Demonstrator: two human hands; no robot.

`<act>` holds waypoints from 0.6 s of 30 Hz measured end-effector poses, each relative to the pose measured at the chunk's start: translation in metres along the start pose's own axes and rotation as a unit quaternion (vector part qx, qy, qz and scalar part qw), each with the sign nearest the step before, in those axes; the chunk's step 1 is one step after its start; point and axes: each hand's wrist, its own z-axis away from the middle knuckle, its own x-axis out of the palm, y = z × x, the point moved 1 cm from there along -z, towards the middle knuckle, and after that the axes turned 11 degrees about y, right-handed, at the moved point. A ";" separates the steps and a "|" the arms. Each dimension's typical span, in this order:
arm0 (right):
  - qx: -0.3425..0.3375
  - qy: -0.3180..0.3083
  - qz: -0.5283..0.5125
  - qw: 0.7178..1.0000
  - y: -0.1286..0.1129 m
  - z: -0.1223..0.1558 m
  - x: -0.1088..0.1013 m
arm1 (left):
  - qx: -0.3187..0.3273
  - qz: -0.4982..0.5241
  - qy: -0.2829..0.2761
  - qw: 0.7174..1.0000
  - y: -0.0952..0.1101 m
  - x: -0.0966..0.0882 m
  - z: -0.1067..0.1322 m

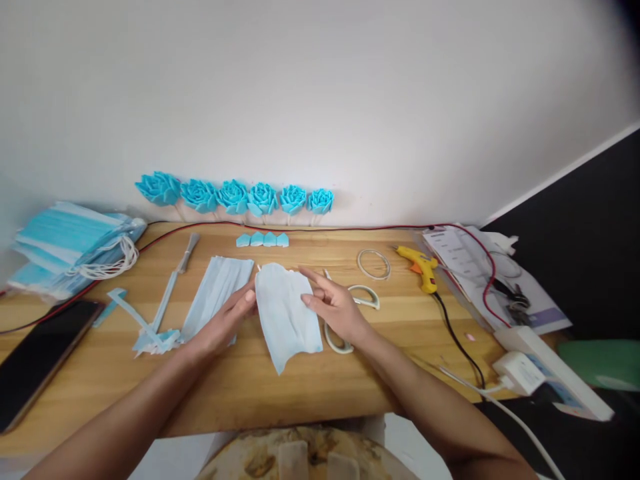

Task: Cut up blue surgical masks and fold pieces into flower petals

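Observation:
A pale blue piece of face-mask fabric (287, 312) hangs between my two hands above the wooden table (250, 380). My left hand (227, 320) pinches its left edge with the fingertips. My right hand (334, 305) grips its right edge with thumb and fingers, the index finger stretched out. A second flattened mask layer (216, 293) lies on the table just under and behind my left hand. White-handled scissors (359, 303) lie partly beneath my right hand.
Several blue fabric roses (235, 195) line the wall, small blue petals (263, 239) before them. A mask stack (70, 247) and phone (37, 357) sit left, cut strips (150, 320) nearby. An elastic loop (374, 264), yellow glue gun (421, 267), papers (480, 267) and power strip (550, 363) lie right.

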 end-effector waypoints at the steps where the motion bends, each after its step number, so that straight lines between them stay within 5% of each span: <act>1: -0.001 -0.002 0.005 1.000 0.000 0.000 0.000 | 0.006 -0.004 -0.009 1.000 -0.002 -0.001 0.000; 9: -0.008 0.032 0.018 0.999 -0.001 -0.002 0.002 | 0.095 -0.071 -0.008 0.993 -0.005 -0.004 -0.006; 15: -0.021 0.034 0.019 0.999 0.002 -0.001 0.004 | 0.001 -0.143 0.079 0.987 0.003 0.008 -0.009; 18: -0.027 0.028 0.025 0.999 0.004 -0.001 0.004 | 0.007 -0.143 0.136 0.980 0.004 0.009 -0.011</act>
